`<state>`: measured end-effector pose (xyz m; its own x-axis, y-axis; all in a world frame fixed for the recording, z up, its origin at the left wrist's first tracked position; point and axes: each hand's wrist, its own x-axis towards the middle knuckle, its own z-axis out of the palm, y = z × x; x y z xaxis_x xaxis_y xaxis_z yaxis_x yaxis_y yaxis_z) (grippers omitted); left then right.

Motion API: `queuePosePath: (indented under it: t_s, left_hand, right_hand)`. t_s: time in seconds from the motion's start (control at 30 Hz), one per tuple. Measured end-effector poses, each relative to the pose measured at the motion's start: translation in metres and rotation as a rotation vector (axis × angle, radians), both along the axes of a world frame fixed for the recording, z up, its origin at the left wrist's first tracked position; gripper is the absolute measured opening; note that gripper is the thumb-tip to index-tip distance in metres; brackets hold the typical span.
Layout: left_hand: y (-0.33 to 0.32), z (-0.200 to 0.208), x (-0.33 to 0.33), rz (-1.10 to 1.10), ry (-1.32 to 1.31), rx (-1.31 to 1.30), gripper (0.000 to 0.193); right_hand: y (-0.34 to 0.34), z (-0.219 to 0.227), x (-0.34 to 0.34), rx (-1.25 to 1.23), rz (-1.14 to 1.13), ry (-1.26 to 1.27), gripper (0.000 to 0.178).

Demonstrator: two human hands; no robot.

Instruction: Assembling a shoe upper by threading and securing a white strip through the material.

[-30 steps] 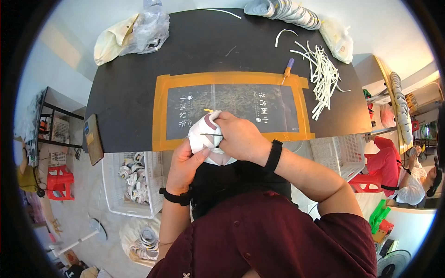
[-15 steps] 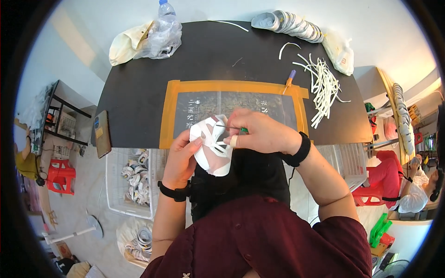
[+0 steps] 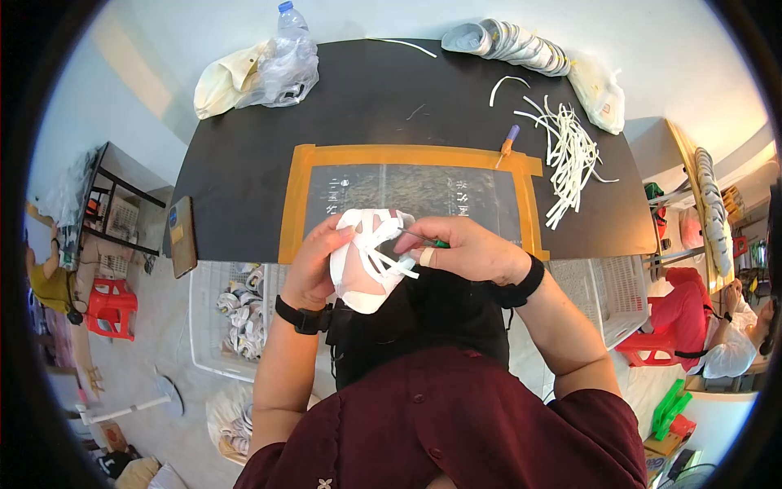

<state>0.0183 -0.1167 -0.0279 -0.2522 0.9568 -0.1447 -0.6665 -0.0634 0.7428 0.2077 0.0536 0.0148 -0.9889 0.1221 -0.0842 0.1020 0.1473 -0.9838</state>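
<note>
1. A white shoe upper with pale pink panels [image 3: 358, 273] is held above the lap at the table's near edge, tilted, with a narrow white strip [image 3: 401, 266] jutting from its right side.
2. Its upper left edge is pinched by the left hand [image 3: 314, 257], thumb laid on top; the remaining fingers are mostly hidden behind.
3. A thin metal tool with a green handle [image 3: 441, 244] is gripped in the curled right hand [image 3: 472, 247], its shaft pointed at the upper's right edge; whether the tip has gone through cannot be told. A beige bandage [image 3: 426, 257] is worn on the thumb.
4. Beyond the hands, a clear sheet [image 3: 399, 196] is fixed by orange tape [image 3: 391, 154] to the dark table [image 3: 358, 106].
5. On the sheet's far right corner, a purple-and-orange-handled pointed tool [image 3: 508, 144] is laid, just beside a heap of loose white strips [image 3: 570, 159].
6. Along the far edge, a row of nested grey-white uppers [image 3: 521, 50] is set beside a whitish plastic bag [image 3: 599, 94].
7. A phone [image 3: 182, 236] is placed at the left edge.
</note>
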Motion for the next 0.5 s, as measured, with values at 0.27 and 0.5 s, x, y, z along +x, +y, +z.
queuePosePath:
  t_s: [0.27,0.5]
  left_hand:
    - [0.02,0.01,0.0,0.035,0.052,-0.165,0.022]
    - [0.034,0.007,-0.002,0.219,0.107,-0.151,0.015]
  right_hand:
    - [0.002,-0.006,-0.001,-0.004,-0.018,-0.055,0.024]
    - [0.001,-0.01,-0.008,0.077,-0.038,-0.053,0.019]
